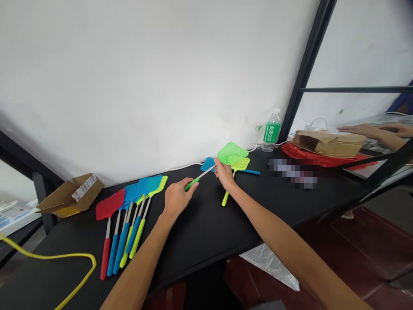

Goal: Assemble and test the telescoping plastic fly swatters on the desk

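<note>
Both hands hold one green fly swatter (232,153) above the black table. My left hand (178,197) is closed around its green handle, while my right hand (223,173) grips the metal rod just below the green mesh head. Behind and below my right hand lie a yellow-green fly swatter (241,164) and a blue fly swatter (208,164), partly covered. To the left of my left hand, several swatters lie side by side: a red fly swatter (110,205) at the outer end, then overlapping blue fly swatters (149,185) and yellow-green ones (138,237).
An open cardboard box (69,200) stands at the left by the wall. A yellow cable (64,256) curves across the near left. A water bottle (271,131) stands at the back right. Beyond the black frame lies torn cardboard (329,143) on red plastic, near another person's hands (371,130).
</note>
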The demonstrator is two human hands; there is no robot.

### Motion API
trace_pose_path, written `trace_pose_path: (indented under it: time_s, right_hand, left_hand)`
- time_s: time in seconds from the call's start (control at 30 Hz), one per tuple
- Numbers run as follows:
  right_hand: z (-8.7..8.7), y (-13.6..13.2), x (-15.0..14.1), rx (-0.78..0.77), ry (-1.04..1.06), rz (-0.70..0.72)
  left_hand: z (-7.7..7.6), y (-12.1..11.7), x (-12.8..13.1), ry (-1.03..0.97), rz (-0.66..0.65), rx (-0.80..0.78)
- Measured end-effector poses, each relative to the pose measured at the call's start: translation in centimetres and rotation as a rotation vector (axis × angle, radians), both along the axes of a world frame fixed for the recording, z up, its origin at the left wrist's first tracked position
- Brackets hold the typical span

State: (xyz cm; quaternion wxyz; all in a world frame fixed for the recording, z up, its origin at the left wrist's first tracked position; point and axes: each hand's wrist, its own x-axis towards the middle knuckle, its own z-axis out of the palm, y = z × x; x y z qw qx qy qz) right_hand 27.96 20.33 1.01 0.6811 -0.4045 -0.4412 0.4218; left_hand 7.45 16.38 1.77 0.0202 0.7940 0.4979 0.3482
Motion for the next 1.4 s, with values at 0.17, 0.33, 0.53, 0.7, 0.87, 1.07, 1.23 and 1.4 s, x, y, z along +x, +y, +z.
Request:
trace_pose_path:
  time_s: [0.17, 0.33, 0.53, 0.7, 0.87, 1.07, 1.23, 1.4]
  right_hand:
    - [0.7, -0.8, 0.4, -0.035, 0.086, -0.154]
    - [0.8, -0.8, 0.4, -0.078, 0.117, -0.2]
    - [0.5, 0.0, 0.6, -0.068, 0.227, -0.158]
    - [0.3, -0.1, 0.5, -0.045, 0.188, -0.109]
    - [0.0, -0.1, 0.6, -0.024, 0.132, -0.099]
    - [0.2, -0.4, -0.1, 0.007, 0.078, -0.028]
    - [0.1, -1.0, -1.4, 0.036, -0.023, 0.091]
    - [0.2, -1.0, -1.0, -0.009, 0.021, 0.009]
  left_hand:
    - [-0.2, 0.1, -0.4, -0.111, -0.106, -0.062]
    - [-0.5, 0.3, -0.5, -0.148, -0.049, -0.031]
    - [-0.7, 0.4, -0.8, -0.2, -0.017, 0.024]
    - [-1.0, 0.5, -0.7, -0.237, -0.035, 0.067]
    - [-1.1, 0.6, -0.9, -0.241, -0.049, 0.121]
    - [-0.7, 0.1, -0.5, -0.226, -0.039, 0.095]
    - [-0.3, -0.6, 0.3, -0.19, -0.054, 0.024]
    - [0.1, -0.6, 0.1, -0.263, -0.1, 0.057]
